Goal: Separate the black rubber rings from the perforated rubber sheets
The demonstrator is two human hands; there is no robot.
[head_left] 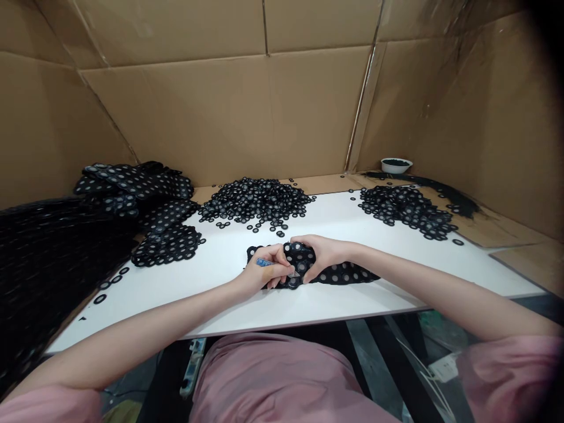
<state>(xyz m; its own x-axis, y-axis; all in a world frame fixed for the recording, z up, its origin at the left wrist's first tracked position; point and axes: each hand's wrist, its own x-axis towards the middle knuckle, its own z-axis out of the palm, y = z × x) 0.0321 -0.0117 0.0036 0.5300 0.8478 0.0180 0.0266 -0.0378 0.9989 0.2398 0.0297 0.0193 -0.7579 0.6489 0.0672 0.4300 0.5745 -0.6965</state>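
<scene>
Right at the near middle of the bench [335, 302], here's the black dotted sheet [348, 274], bunched up between two hands, its flatter end reaching out below the right wrist. What does good work look like here? I'd say a firm brace from the right hand [331, 251], the point set on one dot at a time, and short, controlled pressure; a slack hold would likely let that floppy sheet skid. And mind the right thumb: best well out of the point's line!

Now the fingers. On the left hand [261, 275] they're drawn in narrow, pinching a blue-handled pointed tool [264, 262], its tip right at the sheet; whether it pierces, I can't tell. The right fingers arch moderately wide, gripping across the bunched part, thumb on the near side, fingertips over the far edge. Beyond them, a heap of black rings [255, 202].
</scene>
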